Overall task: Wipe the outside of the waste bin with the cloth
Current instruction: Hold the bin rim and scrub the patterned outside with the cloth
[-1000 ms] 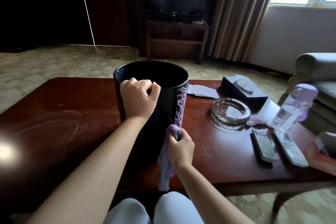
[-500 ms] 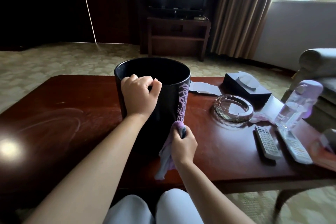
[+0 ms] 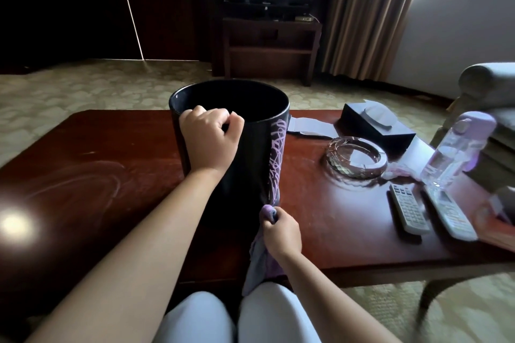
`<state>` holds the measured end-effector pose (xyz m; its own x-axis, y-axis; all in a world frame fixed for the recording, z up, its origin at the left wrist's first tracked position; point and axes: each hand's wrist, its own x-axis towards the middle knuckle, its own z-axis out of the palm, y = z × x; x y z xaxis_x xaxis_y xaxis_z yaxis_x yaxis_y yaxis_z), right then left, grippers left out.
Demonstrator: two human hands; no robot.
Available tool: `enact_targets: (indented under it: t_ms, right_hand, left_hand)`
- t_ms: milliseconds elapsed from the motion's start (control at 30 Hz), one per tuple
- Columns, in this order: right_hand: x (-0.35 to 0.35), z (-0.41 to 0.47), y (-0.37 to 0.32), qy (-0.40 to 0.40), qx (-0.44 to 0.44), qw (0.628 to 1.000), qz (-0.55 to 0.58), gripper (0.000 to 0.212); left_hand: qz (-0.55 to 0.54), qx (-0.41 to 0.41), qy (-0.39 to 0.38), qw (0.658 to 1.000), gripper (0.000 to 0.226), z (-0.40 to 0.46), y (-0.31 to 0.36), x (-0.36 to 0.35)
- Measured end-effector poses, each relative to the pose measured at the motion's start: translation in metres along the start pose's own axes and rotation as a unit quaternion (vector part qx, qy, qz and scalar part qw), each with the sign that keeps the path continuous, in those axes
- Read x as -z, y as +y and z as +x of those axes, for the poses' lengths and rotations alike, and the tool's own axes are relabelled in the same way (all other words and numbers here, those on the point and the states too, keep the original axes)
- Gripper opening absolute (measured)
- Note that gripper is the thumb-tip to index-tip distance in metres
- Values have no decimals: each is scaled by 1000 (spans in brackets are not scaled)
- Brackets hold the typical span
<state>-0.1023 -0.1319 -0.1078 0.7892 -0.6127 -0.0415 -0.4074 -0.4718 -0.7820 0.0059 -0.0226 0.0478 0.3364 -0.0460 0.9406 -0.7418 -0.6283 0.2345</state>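
Note:
A black round waste bin (image 3: pixel 252 147) with a pale purple scribble pattern down its right side stands upright on the dark red wooden table (image 3: pixel 97 175). My left hand (image 3: pixel 209 142) grips the near rim of the bin. My right hand (image 3: pixel 281 231) holds a bunched lilac cloth (image 3: pixel 260 259) against the lower right of the bin's outside, near the table top. The cloth's loose end hangs down past the table's front edge.
To the right on the table lie a glass ashtray (image 3: pixel 356 157), a black tissue box (image 3: pixel 376 127), two remote controls (image 3: pixel 408 211), a clear bottle with a purple cap (image 3: pixel 457 153) and a white paper (image 3: pixel 309 127). An armchair (image 3: pixel 490 108) stands at the far right.
My right hand with the cloth has slid down the bin's right side towards the table. My left hand has stayed on the rim.

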Motion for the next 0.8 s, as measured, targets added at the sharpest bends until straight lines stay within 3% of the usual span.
enact_targets:
  t_ms: [67,267,433,600,700,800]
  right_hand:
    - [4,2,2,12,22,998,-61,21]
    - [4,-1,12,11,109,990,-92,23]
    - [-1,4,9,51,28,997,-46,19]
    - [13,7,22,-84,173,980,-60,20]
    - [13,9,23,-67,83,990,89,13]
    - [20,9,25,-34,7,957,288,16]
  left_hand:
    - [-6,-4,-3,1000,38,1,-1,1]
    - [1,0,2,1000,37,0,1,-1]
    - [-10,-14,-6,1000,38,0,-2,1]
    - [-9,-11,2,1000,38,0,1,0]
    - [-18,-12,-11,1000,38,2,-1,3]
    - [-21,-4,-29,999,38,3,-1,6]
